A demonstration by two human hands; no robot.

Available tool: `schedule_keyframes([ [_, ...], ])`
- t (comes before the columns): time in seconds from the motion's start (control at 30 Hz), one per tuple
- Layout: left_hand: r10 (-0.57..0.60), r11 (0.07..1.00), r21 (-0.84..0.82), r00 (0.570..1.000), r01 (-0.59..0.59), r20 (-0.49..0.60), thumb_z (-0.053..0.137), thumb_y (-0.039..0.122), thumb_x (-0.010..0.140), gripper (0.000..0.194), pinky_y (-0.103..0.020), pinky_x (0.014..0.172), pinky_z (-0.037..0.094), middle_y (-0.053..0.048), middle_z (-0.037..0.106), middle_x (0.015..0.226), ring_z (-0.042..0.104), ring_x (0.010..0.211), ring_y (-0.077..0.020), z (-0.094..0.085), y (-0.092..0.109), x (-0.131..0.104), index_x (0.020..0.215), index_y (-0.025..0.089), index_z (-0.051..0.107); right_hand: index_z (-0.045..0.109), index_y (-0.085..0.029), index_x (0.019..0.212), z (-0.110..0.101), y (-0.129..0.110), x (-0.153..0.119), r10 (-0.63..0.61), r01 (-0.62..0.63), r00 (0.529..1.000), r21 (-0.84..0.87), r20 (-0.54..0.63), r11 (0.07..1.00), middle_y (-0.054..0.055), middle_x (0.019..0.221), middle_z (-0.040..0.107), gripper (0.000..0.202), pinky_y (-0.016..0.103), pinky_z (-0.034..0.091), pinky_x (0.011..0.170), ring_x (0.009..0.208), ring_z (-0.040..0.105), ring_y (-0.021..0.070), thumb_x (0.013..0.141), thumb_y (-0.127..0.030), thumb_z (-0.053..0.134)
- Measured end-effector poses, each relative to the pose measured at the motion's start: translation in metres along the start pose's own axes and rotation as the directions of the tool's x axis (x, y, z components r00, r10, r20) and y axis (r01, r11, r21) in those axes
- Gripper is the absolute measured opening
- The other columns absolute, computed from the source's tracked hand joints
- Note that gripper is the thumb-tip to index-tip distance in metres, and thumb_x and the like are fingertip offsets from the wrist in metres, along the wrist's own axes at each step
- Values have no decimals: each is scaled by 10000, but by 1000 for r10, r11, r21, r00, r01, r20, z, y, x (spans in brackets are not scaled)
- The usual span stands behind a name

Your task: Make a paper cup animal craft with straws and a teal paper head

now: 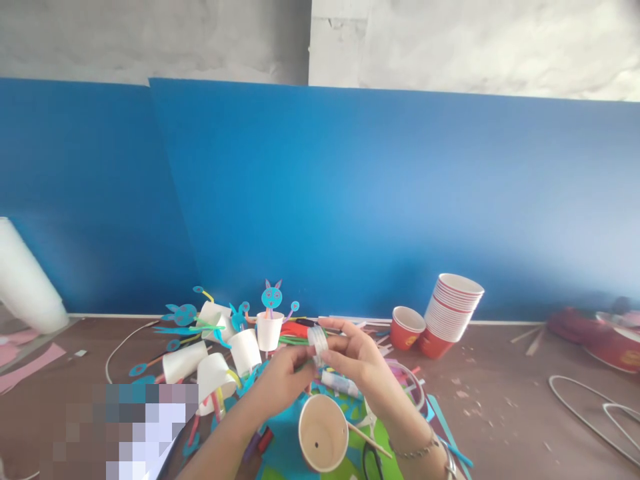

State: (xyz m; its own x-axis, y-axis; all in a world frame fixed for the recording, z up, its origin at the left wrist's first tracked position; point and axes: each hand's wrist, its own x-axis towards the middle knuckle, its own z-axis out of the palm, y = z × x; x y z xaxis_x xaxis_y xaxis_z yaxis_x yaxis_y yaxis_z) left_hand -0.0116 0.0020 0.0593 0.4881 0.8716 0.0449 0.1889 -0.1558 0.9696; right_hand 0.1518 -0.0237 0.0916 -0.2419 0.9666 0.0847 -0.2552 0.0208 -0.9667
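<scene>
My left hand [289,380] and my right hand [356,357] meet above the middle of the table, both with fingers closed on a roll of clear tape [318,341]. Below them a paper cup [323,427] has its mouth toward me, and a small dark hole shows in its bottom. A thin wooden stick [371,440] lies against the cup's right side. Beyond my left hand stands a white cup [269,331] with a blue paper animal face [271,297] on top. A glue tube or similar white tube [341,385] lies beneath my right hand.
White cups [185,362] with blue paper pieces lie heaped on the left. At the right rear stand a tall stack of paper cups [453,313] and a single red cup [407,328]. Scissors [373,461] lie in front. A white cable [575,407] curls at far right; a blue panel [350,200] rises behind.
</scene>
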Motion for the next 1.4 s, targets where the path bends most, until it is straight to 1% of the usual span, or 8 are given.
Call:
schedule_keyframes([
  [0.1, 8, 1000, -28, 998, -9, -58, 545, 382, 817, 240, -257, 570, 393, 19, 561, 580, 518, 562, -144, -2, 2, 1, 731, 165, 600, 541, -208, 1206, -1, -4, -3, -14, 15, 1000, -75, 19, 997, 39, 832, 715, 546, 309, 487, 637, 707, 653, 186, 728, -345, 766],
  [0.23, -46, 996, -85, 994, 37, -104, 543, 457, 824, 301, -239, 516, 369, 7, 597, 654, 482, 526, -121, -5, 5, 0, 789, 167, 612, 532, -210, 1234, -1, -9, -6, -41, 39, 999, -238, -1, 970, 14, 775, 684, 532, 296, 462, 588, 632, 616, 165, 752, -323, 728],
  [0.4, -7, 996, -83, 985, -7, -170, 540, 439, 818, 296, -244, 577, 417, 0, 602, 649, 546, 607, -146, -7, 10, -1, 821, 159, 635, 562, -222, 1210, -5, -10, -7, -97, 74, 995, -499, -19, 864, -13, 715, 651, 476, 281, 406, 572, 604, 534, 148, 757, -257, 703],
  [0.67, -19, 1000, -12, 974, 16, -227, 502, 412, 813, 281, -222, 509, 382, 10, 576, 596, 483, 535, -122, -5, 18, -2, 730, 165, 609, 674, -232, 1050, -4, -15, -13, -100, 20, 992, -698, -73, 716, -10, 716, 644, 288, 278, 372, 584, 641, 493, 162, 764, -259, 653],
  [0.83, -4, 999, -41, 964, -7, -264, 502, 435, 820, 338, -207, 479, 333, 32, 508, 545, 403, 493, -94, -7, 19, -2, 616, 171, 557, 704, -240, 1040, -1, -14, -16, -139, 15, 985, -749, -103, 663, 0, 708, 631, 282, 272, 363, 564, 618, 477, 160, 768, -289, 651],
  [1.1, -167, 944, -313, 970, 105, -178, 588, 408, 731, 240, -192, 416, 233, 51, 543, 562, 301, 400, -45, -7, 25, -6, 719, 171, 558, 728, -263, 1011, -2, -11, -12, -187, 26, 976, -788, -113, 615, 29, 818, 686, 288, 305, 426, 651, 739, 574, 210, 731, -269, 658],
  [1.3, -155, 951, -297, 962, 83, -226, 613, 609, 711, 438, -195, 414, 233, 65, 497, 506, 351, 409, -56, -4, 19, -2, 693, 180, 525, 708, -262, 994, 1, -14, -14, -175, 4, 978, -824, -115, 566, 32, 842, 683, 285, 323, 431, 685, 767, 589, 224, 713, -254, 666],
  [1.4, -134, 950, -306, 966, 62, -220, 612, 637, 711, 463, -189, 401, 207, 73, 496, 478, 326, 386, -48, -3, 16, -1, 703, 188, 498, 674, -258, 995, -1, -12, -14, -152, -20, 980, -829, -125, 558, 35, 862, 683, 295, 323, 428, 696, 796, 595, 232, 701, -253, 675],
])
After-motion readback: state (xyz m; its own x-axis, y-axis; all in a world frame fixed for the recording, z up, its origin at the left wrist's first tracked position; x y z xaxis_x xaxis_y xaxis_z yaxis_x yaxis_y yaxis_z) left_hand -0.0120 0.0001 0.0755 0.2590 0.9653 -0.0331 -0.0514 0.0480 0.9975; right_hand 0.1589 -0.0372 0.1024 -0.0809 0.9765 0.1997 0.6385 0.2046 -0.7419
